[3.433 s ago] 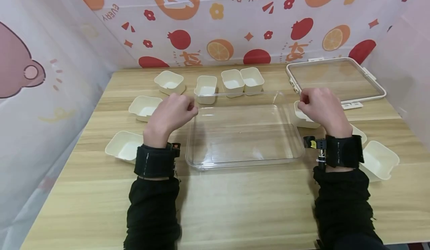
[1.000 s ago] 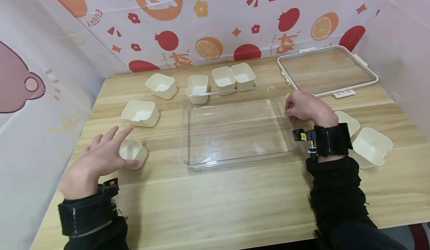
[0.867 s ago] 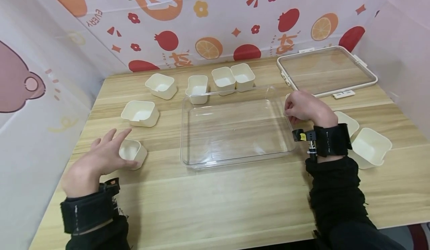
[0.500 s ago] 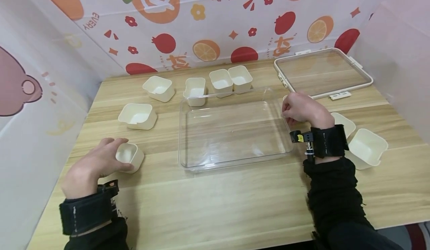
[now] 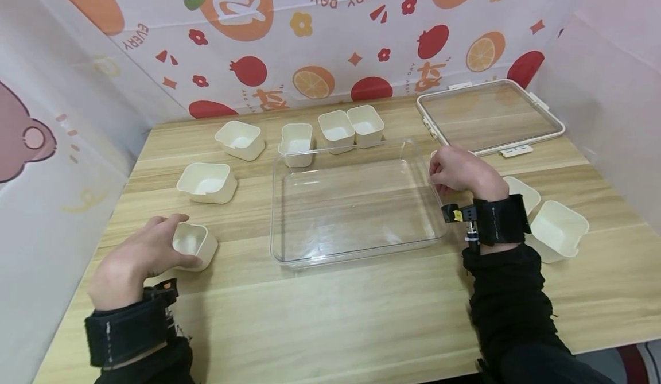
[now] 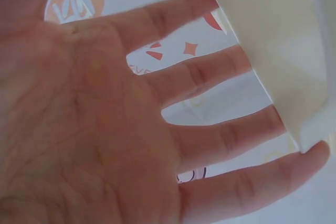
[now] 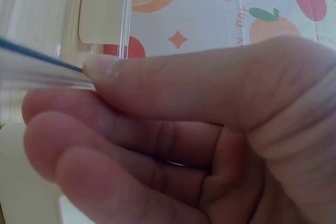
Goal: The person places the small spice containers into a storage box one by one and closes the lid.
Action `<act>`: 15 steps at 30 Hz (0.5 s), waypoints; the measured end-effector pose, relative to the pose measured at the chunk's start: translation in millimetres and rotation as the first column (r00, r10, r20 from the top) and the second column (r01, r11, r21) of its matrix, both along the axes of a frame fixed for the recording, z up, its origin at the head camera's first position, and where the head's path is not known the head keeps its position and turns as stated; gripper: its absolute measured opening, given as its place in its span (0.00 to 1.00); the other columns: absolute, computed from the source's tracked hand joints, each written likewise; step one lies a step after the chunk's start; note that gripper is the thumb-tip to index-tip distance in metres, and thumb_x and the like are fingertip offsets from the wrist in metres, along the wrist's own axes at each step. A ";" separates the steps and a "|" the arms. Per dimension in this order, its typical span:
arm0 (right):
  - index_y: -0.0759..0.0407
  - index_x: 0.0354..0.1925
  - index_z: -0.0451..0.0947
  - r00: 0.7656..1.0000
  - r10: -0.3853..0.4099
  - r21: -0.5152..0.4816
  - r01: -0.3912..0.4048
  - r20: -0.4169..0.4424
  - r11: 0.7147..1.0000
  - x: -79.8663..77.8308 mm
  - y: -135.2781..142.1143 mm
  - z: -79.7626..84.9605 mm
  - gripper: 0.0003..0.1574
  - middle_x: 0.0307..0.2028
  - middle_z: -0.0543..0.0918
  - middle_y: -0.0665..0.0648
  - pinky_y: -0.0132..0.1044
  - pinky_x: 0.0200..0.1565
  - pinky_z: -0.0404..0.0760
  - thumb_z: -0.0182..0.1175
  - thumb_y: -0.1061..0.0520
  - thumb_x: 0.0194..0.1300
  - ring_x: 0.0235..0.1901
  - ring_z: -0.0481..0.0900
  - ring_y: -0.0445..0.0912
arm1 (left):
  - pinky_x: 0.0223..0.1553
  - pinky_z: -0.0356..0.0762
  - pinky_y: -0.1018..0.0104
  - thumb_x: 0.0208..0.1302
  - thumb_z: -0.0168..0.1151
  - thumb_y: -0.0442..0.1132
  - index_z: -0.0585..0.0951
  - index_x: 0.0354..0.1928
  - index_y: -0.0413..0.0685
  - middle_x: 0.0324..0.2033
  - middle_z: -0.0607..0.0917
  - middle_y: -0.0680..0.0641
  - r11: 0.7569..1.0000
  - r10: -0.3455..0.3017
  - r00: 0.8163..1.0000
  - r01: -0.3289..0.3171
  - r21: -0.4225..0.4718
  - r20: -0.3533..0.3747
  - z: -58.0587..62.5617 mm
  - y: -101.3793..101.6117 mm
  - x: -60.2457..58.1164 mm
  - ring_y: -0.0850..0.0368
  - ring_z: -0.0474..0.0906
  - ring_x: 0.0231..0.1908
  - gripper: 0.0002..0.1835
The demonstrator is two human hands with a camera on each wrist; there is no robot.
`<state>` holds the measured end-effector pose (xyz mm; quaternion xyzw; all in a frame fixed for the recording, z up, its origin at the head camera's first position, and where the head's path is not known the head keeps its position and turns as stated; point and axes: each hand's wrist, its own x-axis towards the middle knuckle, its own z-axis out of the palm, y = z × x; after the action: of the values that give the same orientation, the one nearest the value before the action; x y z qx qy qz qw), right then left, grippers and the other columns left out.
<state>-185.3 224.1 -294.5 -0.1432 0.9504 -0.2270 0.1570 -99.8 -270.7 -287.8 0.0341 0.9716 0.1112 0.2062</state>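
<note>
A clear rectangular plastic bin (image 5: 356, 209) sits in the middle of the table. At its right wall, my right hand (image 5: 467, 173) pinches the rim; in the right wrist view, thumb and curled fingers meet on the clear edge (image 7: 44, 60). At the left, my left hand (image 5: 136, 255) spans a small cream plastic container (image 5: 203, 249), thumb on the near side and fingers on the far side. The left wrist view shows spread fingertips against the wall of this container (image 6: 278, 40); the thumb is hardly visible there. The container stands upright on the table.
More cream containers stand around the bin: one at left (image 5: 209, 184), one at back left (image 5: 241, 142), several along the back (image 5: 338, 134), and others at right (image 5: 558, 232), partly behind the right arm. A framed clear lid (image 5: 490, 114) lies at back right. A printed curtain (image 5: 310, 39) hangs behind.
The left hand moved from beside the bin to the near-left container, first spread over it, then closed its thumb and fingers on it. The right hand lowered to the bin's rim. The view shifted slightly.
</note>
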 end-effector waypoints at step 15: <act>0.66 0.28 0.76 1.000 0.000 0.007 0.000 0.022 1.000 2.1 0.0 0.8 0.06 0.19 0.79 0.56 0.38 0.24 0.76 0.53 0.66 0.58 0.20 0.77 0.44 | 0.37 0.69 0.41 0.39 0.70 0.58 0.59 0.58 0.31 0.48 0.63 0.26 0.998 -0.035 0.997 0.038 0.042 -0.071 0.7 2.9 -5.1 0.36 0.65 0.41 0.51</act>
<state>-183.2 224.1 -293.7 -0.1400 0.9494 -0.2253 0.1681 -104.8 -267.8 -287.1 0.0601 0.9749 0.1271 0.1729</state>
